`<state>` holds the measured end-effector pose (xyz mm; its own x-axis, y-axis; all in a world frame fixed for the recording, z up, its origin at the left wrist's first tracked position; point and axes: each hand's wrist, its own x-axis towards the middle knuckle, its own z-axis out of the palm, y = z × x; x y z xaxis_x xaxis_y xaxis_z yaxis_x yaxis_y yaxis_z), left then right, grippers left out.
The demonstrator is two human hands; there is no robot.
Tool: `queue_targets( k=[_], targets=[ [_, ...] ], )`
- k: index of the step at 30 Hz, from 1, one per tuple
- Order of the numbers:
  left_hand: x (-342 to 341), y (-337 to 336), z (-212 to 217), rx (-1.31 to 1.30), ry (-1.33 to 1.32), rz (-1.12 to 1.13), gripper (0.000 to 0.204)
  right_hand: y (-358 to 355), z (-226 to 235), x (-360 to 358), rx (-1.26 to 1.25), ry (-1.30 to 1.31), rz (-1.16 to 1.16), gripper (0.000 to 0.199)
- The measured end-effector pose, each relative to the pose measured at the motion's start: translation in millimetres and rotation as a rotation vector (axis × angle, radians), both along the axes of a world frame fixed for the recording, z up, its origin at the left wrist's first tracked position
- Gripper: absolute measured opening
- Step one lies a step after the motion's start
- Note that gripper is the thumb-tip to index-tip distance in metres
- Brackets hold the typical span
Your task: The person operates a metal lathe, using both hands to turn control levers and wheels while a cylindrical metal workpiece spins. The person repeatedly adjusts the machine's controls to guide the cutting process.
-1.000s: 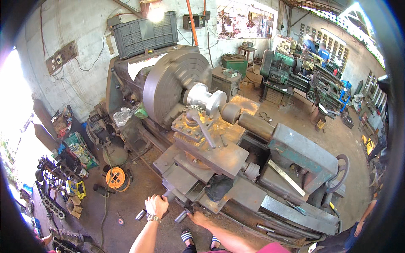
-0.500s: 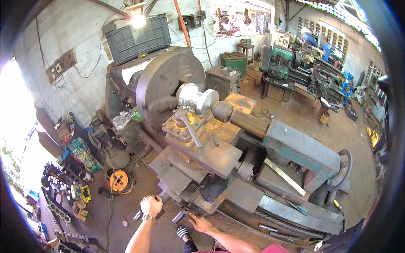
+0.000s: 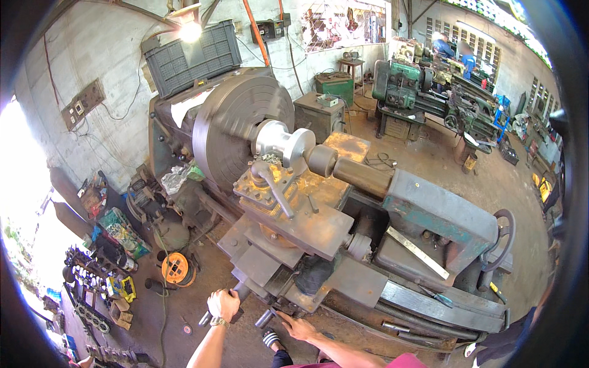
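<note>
A large lathe fills the middle. In its broad round chuck (image 3: pixel 236 132), blurred at the jaws, sits a shiny spool-shaped metal workpiece (image 3: pixel 279 142), with the tailstock centre (image 3: pixel 322 161) at its right end. The tool post (image 3: pixel 265 184), topped by a bent clamping lever, stands close below the workpiece, with metal chips between them. My left hand (image 3: pixel 223 305) is closed round a crank handle (image 3: pixel 240 291) at the front of the carriage. Beside a short metal handle (image 3: pixel 265 317), my right hand (image 3: pixel 299 326) has its forefinger stretched out, its tip touching or nearly touching the handle.
A dark cloth (image 3: pixel 311 274) lies on the carriage. On the bed to the right are a flat metal bar (image 3: pixel 417 253) and pliers (image 3: pixel 438 297). An orange cable reel (image 3: pixel 177 270) and engine parts cover the left floor. Two people in blue work by a green lathe (image 3: pixel 402 86) behind.
The view has shifted slightly. The chuck's blurred jaws show in different positions, while the tool post looks much the same. Both my hands keep their places at the handles.
</note>
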<state>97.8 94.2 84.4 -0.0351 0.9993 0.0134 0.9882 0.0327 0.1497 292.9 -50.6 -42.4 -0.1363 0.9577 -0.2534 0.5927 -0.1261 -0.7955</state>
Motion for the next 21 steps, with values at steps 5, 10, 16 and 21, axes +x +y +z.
queue_targets(
  k=[5, 10, 16, 21],
  targets=[
    [-2.0, 0.4, -4.9, 0.011, 0.018, 0.008, 0.036, 4.7, -2.4, -3.1, 0.001, -0.004, 0.0, 0.051],
    [-4.4, 1.2, -8.0, 0.051, 0.02, -0.044, 0.037, 4.7, 1.6, -1.0, -0.119, -0.012, -0.005, 0.051],
    [-0.4, -0.7, -4.8, 0.029, 0.013, 0.007, 0.036, 9.7, 2.3, -3.9, -0.043, 0.017, -0.003, 0.051],
    [0.2, -0.7, -2.2, 0.04, 0.033, -0.02, 0.035, 7.8, 4.5, -1.9, -0.164, -0.01, 0.015, 0.051]
  ],
)
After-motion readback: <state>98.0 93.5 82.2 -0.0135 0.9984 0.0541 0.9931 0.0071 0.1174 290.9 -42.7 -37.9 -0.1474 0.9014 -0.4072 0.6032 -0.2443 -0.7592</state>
